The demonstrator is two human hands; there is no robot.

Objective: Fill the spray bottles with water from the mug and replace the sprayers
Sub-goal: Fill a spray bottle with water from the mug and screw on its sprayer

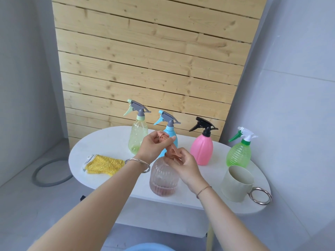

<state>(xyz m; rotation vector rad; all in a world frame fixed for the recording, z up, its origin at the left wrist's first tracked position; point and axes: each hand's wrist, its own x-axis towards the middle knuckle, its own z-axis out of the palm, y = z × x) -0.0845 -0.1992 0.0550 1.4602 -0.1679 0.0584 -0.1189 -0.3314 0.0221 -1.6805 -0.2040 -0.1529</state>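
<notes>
- The peach bottle (163, 178) stands upright close to the near edge of the white surface (108, 142), about midway along it. There looks to be a little water in its lower part.
- The left hand (154, 144) has its fingers curled round the head of the peach sprayer (172, 152). The right hand (184, 164) pinches the sprayer's collar at the bottle's neck. Neither hand grips the bottle's body.
- The sprayer is probably being turned on the neck, but I cannot tell whether on or off.
- The sprayer head leans to the far left over the neck. If the collar is turned while it sits askew, the thread could cross, and the bottle would leak later.
- The bottle looks light and nothing steadies its body. A sideways tug from the twisting could tip it or slide it over the near edge and spill what it holds.
- The mug (235, 182) stands on the near right, just beside the right forearm. A swing of that arm could knock it over. Whether it holds water cannot be seen.
- The blue bottle (170, 136) stands just beyond the left hand. A lift of the sprayer toward the far side could bump it.
</notes>
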